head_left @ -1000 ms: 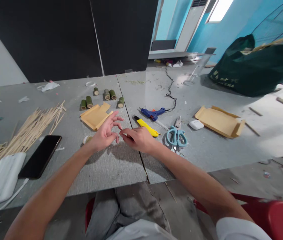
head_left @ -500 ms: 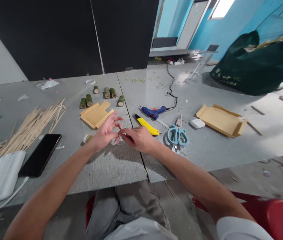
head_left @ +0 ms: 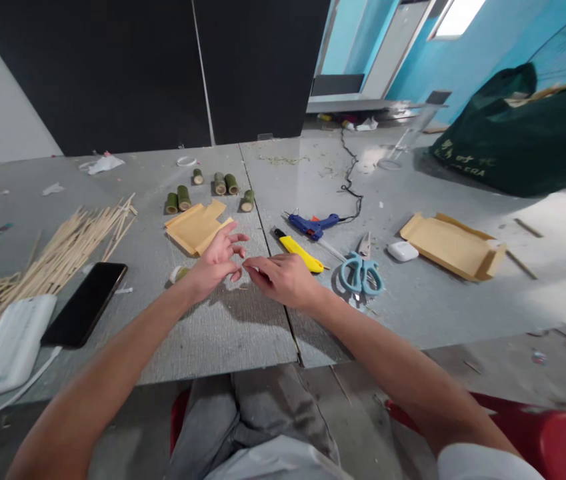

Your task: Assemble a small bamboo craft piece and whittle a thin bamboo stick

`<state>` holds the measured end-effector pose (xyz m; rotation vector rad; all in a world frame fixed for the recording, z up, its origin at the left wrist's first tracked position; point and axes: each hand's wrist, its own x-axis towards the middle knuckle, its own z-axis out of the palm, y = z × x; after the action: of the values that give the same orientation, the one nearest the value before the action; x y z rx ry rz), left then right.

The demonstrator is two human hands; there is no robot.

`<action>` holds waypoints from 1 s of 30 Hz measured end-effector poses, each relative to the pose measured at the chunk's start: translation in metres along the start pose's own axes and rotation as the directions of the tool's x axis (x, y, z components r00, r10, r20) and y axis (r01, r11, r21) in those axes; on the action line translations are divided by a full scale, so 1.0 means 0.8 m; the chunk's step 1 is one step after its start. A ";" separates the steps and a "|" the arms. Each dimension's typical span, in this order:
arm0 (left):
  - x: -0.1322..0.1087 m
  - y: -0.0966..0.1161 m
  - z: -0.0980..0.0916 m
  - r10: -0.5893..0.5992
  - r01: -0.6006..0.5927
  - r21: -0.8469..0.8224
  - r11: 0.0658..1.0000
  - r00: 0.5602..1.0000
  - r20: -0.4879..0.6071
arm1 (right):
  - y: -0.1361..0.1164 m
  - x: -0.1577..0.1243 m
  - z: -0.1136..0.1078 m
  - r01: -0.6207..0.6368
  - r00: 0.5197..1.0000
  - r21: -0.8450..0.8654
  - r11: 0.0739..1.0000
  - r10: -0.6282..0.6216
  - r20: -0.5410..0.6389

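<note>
My left hand is held above the grey table, palm turned inward and fingers spread apart, with nothing visible in it. Close to its fingertips, my right hand has thumb and forefinger pinched together; whatever they hold, if anything, is too small to make out. A short piece of bamboo lies partly hidden behind my left wrist. Just beyond my left hand is a folded brown cardboard piece. The yellow utility knife lies just past my right hand, beside a blue glue gun.
Light-blue scissors, a white earbud case and a cardboard tray are on the right. Several bamboo pieces stand behind. Thin sticks, a phone and a white power bank lie left. A green bag sits far right.
My right hand has drawn slightly away to the right, widening the gap between my fingertips. The whole view has shifted a little, and the things on the table lie as before.
</note>
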<state>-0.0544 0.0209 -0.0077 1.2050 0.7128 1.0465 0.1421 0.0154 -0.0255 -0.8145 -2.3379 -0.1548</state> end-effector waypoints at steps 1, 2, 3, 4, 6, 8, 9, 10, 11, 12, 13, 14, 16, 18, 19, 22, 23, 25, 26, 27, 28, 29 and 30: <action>-0.001 0.000 0.000 0.002 -0.002 0.001 1.000 1.000 0.011 | 0.000 0.000 0.000 0.001 1.000 0.006 1.000 -0.001 0.009; -0.001 -0.001 0.000 0.002 -0.002 0.001 1.000 1.000 0.024 | -0.001 0.000 0.000 0.003 1.000 0.009 1.000 -0.003 0.020; -0.002 -0.001 0.001 0.002 -0.002 0.001 1.000 0.999 0.036 | -0.001 -0.001 0.001 0.006 1.000 0.012 1.000 -0.006 0.029; -0.002 -0.001 0.001 0.001 -0.001 0.000 1.000 0.999 0.047 | -0.001 -0.001 0.001 0.009 0.999 0.017 1.000 -0.010 0.035; -0.002 -0.001 0.001 -0.003 0.004 -0.010 1.000 0.998 0.061 | -0.002 -0.001 0.001 0.017 0.999 0.031 0.999 -0.018 0.041; -0.002 -0.001 0.001 -0.009 0.010 -0.026 1.000 0.998 0.058 | -0.001 -0.001 0.001 0.023 0.999 0.042 0.999 -0.024 0.034; -0.001 -0.001 0.001 -0.011 0.012 -0.035 0.999 0.999 0.051 | -0.001 -0.001 0.001 0.026 0.999 0.040 0.999 -0.027 0.027; -0.001 -0.001 0.001 -0.011 0.013 -0.045 0.999 0.999 0.045 | -0.001 -0.001 0.001 0.029 0.999 0.032 0.999 -0.029 0.018; 0.000 0.000 0.001 -0.010 0.012 -0.053 0.998 0.999 0.040 | -0.001 -0.001 0.002 0.032 0.999 0.021 0.999 -0.032 0.009; 0.000 0.000 0.001 -0.008 0.010 -0.062 0.998 0.999 0.037 | -0.001 0.000 0.002 0.037 0.999 0.010 0.999 -0.037 0.001; 0.000 0.000 0.002 -0.006 0.009 -0.069 0.998 0.999 0.035 | -0.001 0.000 0.002 0.042 0.999 0.000 0.999 -0.042 -0.009; 0.000 0.001 0.003 -0.007 0.010 -0.077 0.997 0.999 0.032 | -0.001 0.000 0.002 0.048 0.999 -0.008 0.999 -0.048 -0.019; -0.001 0.002 0.004 -0.014 0.017 -0.099 0.995 1.000 0.026 | 0.000 0.000 0.001 0.050 0.998 -0.011 0.999 -0.051 -0.039; -0.002 0.004 0.005 -0.028 0.031 -0.131 0.991 0.999 0.020 | 0.000 -0.001 0.001 0.043 0.997 0.000 0.999 -0.043 -0.060; -0.002 0.005 0.006 -0.036 0.038 -0.148 0.988 0.999 0.016 | 0.000 -0.001 0.001 0.040 0.997 0.007 0.999 -0.039 -0.066; -0.004 0.009 0.007 -0.062 0.064 -0.192 0.979 0.998 0.013 | 0.002 -0.001 0.002 0.071 0.995 0.034 0.997 -0.068 -0.076; -0.004 0.011 0.007 -0.073 0.075 -0.204 0.976 0.997 0.016 | 0.002 -0.001 0.002 0.091 0.993 0.040 0.995 -0.087 -0.084; -0.005 0.014 0.008 -0.095 0.097 -0.228 0.969 0.995 0.021 | 0.003 -0.001 0.002 0.128 0.987 0.041 0.991 -0.123 -0.107; -0.005 0.015 0.008 -0.104 0.106 -0.239 0.965 0.994 0.020 | 0.003 -0.001 0.002 0.140 0.984 0.036 0.990 -0.135 -0.114; -0.005 0.017 0.008 -0.111 0.112 -0.249 0.962 0.994 0.017 | 0.003 -0.001 0.001 0.149 0.983 0.032 0.988 -0.144 -0.115; -0.005 0.018 0.008 -0.117 0.116 -0.256 0.960 0.993 0.012 | 0.003 0.000 0.001 0.158 0.982 0.028 0.987 -0.154 -0.113; -0.005 0.018 0.008 -0.120 0.118 -0.260 0.958 0.993 0.009 | 0.003 0.000 0.000 0.168 0.980 0.027 0.985 -0.164 -0.110; -0.005 0.018 0.008 -0.120 0.118 -0.261 0.958 0.993 0.008 | 0.003 0.001 -0.001 0.178 0.979 0.025 0.984 -0.174 -0.108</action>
<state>-0.0544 0.0149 0.0075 0.9195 0.6237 1.0106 0.1439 0.0174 -0.0246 -0.5678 -2.3039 -0.2273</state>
